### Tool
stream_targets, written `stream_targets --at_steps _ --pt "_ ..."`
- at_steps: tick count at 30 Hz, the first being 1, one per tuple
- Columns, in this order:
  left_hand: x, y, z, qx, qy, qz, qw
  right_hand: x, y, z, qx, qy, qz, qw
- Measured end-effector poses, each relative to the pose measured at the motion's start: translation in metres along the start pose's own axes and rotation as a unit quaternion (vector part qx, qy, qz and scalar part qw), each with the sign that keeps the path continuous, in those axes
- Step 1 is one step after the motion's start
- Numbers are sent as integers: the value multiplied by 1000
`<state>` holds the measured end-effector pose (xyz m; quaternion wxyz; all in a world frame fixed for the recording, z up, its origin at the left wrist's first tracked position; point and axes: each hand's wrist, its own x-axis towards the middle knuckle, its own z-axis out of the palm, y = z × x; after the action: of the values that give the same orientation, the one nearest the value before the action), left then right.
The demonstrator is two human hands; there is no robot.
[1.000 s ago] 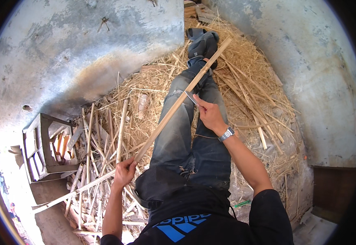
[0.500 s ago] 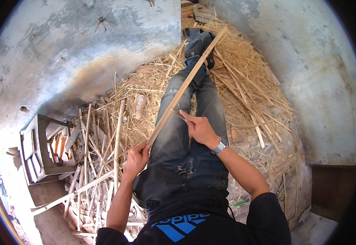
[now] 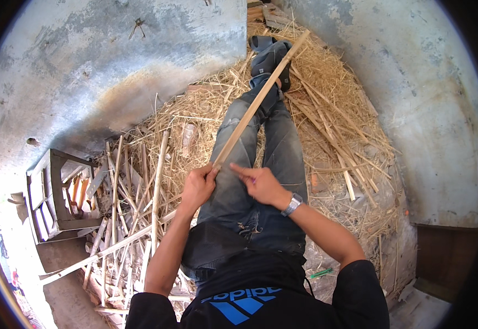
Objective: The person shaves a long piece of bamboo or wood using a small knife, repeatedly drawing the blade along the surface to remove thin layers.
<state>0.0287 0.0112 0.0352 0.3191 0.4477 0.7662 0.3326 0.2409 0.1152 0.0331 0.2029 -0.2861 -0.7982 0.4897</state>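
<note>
A long, flat bamboo strip [image 3: 261, 101] slants across my outstretched legs, from my lap side up past my shoes. My left hand [image 3: 198, 187] is closed round its near end, above my left thigh. Just right of that end is my right hand [image 3: 264, 188], its index finger stretched toward the strip and the other fingers curled in. What the curled fingers hold is hidden. A metal-banded watch [image 3: 292, 204] circles my right wrist.
Straw [image 3: 332, 82] covers much of the floor, with loose strips [image 3: 324, 129] on the right. Bamboo sticks [image 3: 159, 186] and a dark wooden frame [image 3: 58, 197] lie to the left. Grey walls [image 3: 112, 49] stand on both sides. A green object [image 3: 321, 272] rests near my right elbow.
My left hand has moved up and right with the strip's near end. The right hand has come down toward that end; a thin metal piece seen by its fingers earlier no longer shows clearly.
</note>
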Motion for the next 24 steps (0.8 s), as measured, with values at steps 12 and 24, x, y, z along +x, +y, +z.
stream_targets --at_steps 12,24 --pt "-46 -28 -50 -90 -99 -52 990 -1 -3 -4 -18 -4 37 999" --pt "-88 -30 -44 -208 11 -125 970 27 13 -28 -63 80 -5 995"
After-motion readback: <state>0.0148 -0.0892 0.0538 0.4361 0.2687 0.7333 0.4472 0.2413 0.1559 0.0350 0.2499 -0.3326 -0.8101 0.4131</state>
